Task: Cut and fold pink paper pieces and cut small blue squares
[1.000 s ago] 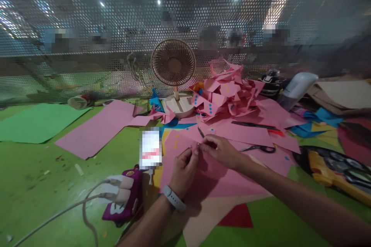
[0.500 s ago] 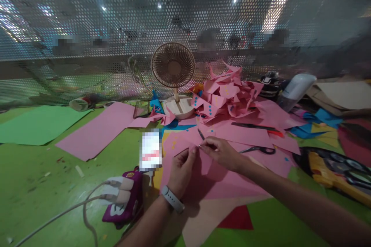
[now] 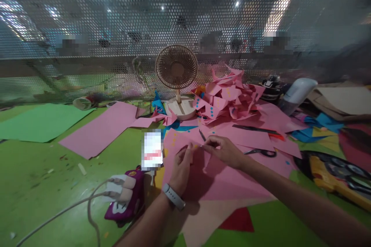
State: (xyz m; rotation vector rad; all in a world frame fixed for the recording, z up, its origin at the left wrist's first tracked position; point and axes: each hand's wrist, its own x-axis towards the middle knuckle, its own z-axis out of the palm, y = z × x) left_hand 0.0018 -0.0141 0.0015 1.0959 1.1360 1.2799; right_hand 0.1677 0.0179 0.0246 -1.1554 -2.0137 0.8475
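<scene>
Above the green table (image 3: 34, 185), the pink paper piece (image 3: 199, 159) sits between both hands, the right hand (image 3: 223, 152) with fingertips pinched together near its upper edge, the left hand (image 3: 181, 168) just beside it, grip indeterminable.

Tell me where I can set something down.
Mostly bare: green tabletop, scrap-dotted, between left pink sheet and cable; smaller patch right of red paper. Crowded: around fan, pink paper pile and right hand.

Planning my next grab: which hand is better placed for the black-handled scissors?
Probably the right hand: the black-handled scissors lie close by, on its side, while the left hand is farther off.
</scene>
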